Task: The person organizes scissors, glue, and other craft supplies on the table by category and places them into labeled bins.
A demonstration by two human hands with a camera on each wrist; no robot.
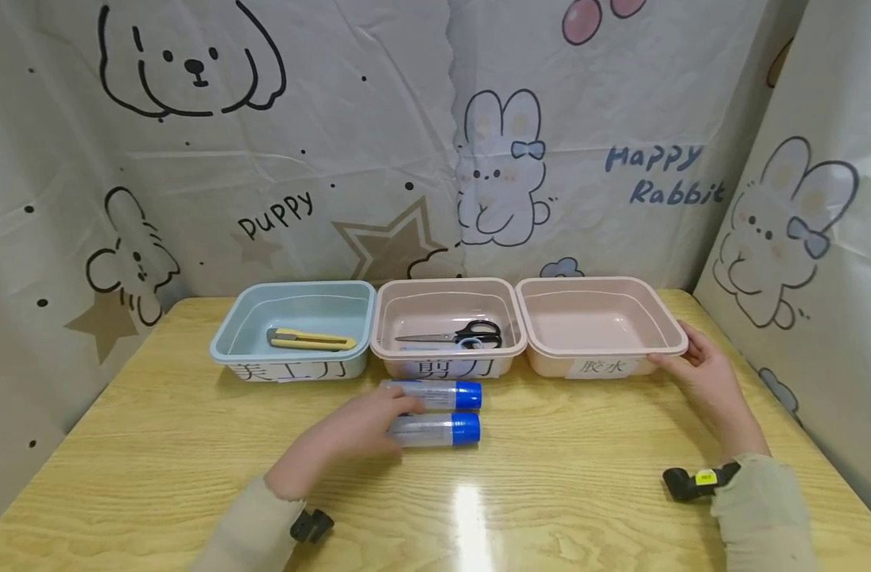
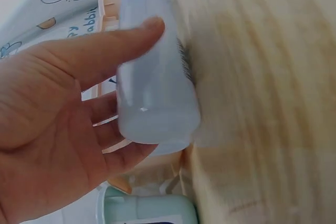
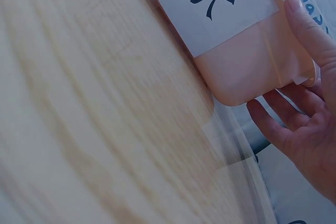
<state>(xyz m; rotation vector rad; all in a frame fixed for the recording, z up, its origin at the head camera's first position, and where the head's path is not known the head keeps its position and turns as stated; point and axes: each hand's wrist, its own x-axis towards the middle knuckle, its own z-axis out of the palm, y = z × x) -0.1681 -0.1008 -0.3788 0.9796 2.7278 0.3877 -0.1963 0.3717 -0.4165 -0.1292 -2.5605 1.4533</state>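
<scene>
Two clear glue bottles with blue caps lie side by side on the table, a far glue bottle [image 1: 443, 393] and a near glue bottle [image 1: 439, 430]. My left hand [image 1: 357, 425] is at their left ends, slightly blurred. In the left wrist view its thumb lies across a glue bottle [image 2: 157, 82], and the other fingers extend behind it, partly hidden. With the thumb at its rim and fingers under its side, my right hand [image 1: 707, 373] holds the right-hand pink bin [image 1: 550, 364] by its right end.
A blue bin [image 1: 224, 353] holds a yellow utility knife [image 1: 310, 340]. In the middle pink bin [image 1: 392, 361] lie black-handled scissors [image 1: 478, 334] and a light-blue-handled pair. All three bins bear paper labels, and a printed cloth [image 1: 378, 159] hangs behind them.
</scene>
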